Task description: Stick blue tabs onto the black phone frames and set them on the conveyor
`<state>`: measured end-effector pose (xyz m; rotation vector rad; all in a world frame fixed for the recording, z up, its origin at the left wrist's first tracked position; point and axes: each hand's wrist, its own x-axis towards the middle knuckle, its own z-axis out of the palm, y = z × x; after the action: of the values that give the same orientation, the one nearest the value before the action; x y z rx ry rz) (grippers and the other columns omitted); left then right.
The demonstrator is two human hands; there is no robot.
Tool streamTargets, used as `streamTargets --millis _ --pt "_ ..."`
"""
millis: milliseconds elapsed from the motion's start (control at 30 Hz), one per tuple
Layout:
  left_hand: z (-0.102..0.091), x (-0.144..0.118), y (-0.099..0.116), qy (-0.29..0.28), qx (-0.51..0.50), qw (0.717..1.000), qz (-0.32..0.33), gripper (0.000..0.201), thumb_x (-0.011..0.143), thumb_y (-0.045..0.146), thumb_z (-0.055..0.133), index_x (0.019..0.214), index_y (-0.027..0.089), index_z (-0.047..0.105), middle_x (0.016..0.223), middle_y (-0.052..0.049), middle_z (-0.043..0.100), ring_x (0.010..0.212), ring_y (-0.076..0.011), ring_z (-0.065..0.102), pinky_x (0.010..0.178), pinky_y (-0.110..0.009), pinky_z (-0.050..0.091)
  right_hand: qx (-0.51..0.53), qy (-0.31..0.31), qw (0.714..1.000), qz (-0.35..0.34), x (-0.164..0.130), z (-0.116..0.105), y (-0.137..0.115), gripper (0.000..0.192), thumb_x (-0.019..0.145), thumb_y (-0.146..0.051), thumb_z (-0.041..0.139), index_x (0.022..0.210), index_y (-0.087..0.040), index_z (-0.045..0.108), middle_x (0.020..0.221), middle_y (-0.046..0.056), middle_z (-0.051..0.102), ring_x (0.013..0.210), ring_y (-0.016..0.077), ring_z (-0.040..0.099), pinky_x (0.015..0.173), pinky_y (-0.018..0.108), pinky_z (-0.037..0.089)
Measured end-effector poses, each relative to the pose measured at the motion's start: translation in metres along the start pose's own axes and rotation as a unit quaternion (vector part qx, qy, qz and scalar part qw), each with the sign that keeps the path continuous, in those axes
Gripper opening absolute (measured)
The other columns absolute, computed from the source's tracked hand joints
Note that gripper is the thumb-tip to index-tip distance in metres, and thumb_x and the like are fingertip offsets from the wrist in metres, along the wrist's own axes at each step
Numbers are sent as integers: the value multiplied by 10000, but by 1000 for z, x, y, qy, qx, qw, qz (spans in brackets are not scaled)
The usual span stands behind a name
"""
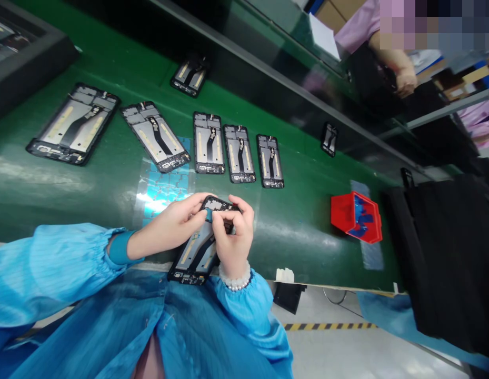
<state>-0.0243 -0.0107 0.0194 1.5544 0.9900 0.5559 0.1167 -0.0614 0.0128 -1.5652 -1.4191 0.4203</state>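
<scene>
- Green conveyor belt (90,181) runs across an assembly line, a dark tray (19,50) at its far left corner.
- Along the belt, left to right, lie open phone frames: one large (73,124), a second (156,136) tilted over a clear sticker sheet (165,187), then three in a tidy row (238,152), with two more (190,74) farther back.
- My left hand (177,223) comes in from the left in a blue sleeve, fingers wrapped round the top edge of the phone frame (197,252) I hold above the belt's near edge.
- That frame's long axis runs from my lap up and away; its top end sits between both hands.
- My right hand (233,231), beaded bracelet at the wrist, pinches closed on a small part at the frame's top corner; it is the nearer hand to that spot.
- Right of me sits a red bin (357,217) holding blue pieces; beyond, another worker's arm (394,63) shows.
</scene>
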Motion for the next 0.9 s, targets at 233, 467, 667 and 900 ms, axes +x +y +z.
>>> streamTargets --millis 233,467,667,900 --pt "1 -1 0 7 -21 1000 -3 395 867 299 465 1237 170 512 739 9 601 580 -126 524 498 -210 423 -16 47 995 -83 -5 7 1 89 826 -135 595 804 -220 580 1043 53 578 1048 178 542 891 398 472" --pt "1 -1 1 14 -14 1000 -1 400 856 317 486 1226 170 519 746 0 618 598 -135 546 512 -217 441 -36 50 995 -85 -6 9 1 91 854 -162 547 788 -224 557 1038 59 560 1046 192 542 880 416 482" --pt "2 -3 8 24 -9 1000 -2 382 847 313 484 1193 158 533 697 17 612 565 -129 547 469 -202 411 -27 39 998 -35 -6 6 -5 24 847 -196 562 842 -213 546 1159 98 486 1198 213 473 895 401 485" --pt "6 -12 11 33 148 986 64 459 928 329 324 1324 134 452 1139 -109 662 969 -235 650 789 -299 504 201 -64 952 222 2 -8 -4 595 727 -335 672 1248 -220 408 1180 98 571 999 192 613 825 343 542"
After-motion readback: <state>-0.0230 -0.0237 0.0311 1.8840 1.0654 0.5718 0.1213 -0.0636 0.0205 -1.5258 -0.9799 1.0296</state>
